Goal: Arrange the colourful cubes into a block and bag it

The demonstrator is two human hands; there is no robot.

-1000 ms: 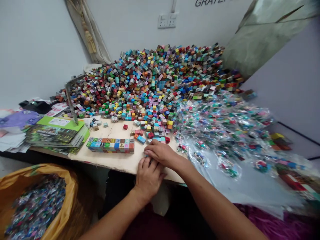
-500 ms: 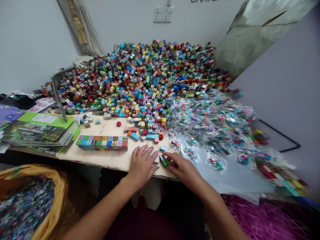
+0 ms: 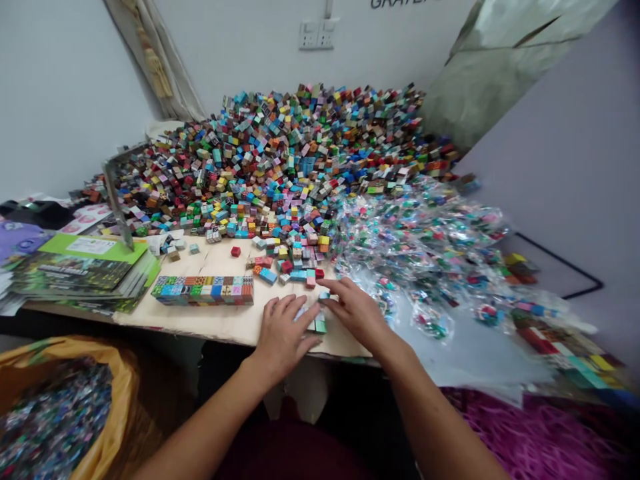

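Observation:
Near the front edge of the wooden board (image 3: 200,325), my left hand (image 3: 286,329) curls over a small group of printed cubes (image 3: 319,325), keeping them between its fingers and thumb. White and pale green faces show beside the fingertips; the hand hides the others. My right hand (image 3: 359,310) comes in from the right, with its fingertips closed at a light blue cube (image 3: 324,295) just behind that group. To the left lies a long, neat block of multicoloured cubes (image 3: 203,291). Loose cubes (image 3: 285,265) are scattered just behind my hands.
A big heap of small cubes (image 3: 280,147) rises against the wall. Clear bags of cubes (image 3: 415,233) pile up at right. Green-covered booklets (image 3: 80,267) and a metal bracket (image 3: 116,193) are at left, above a yellow sack (image 3: 125,393). Purple shredded strips (image 3: 530,433) lie lower right.
The right hand has moved from the green cube up to the light blue one. The green cube now sits against the group at my left hand. The view has shifted slightly.

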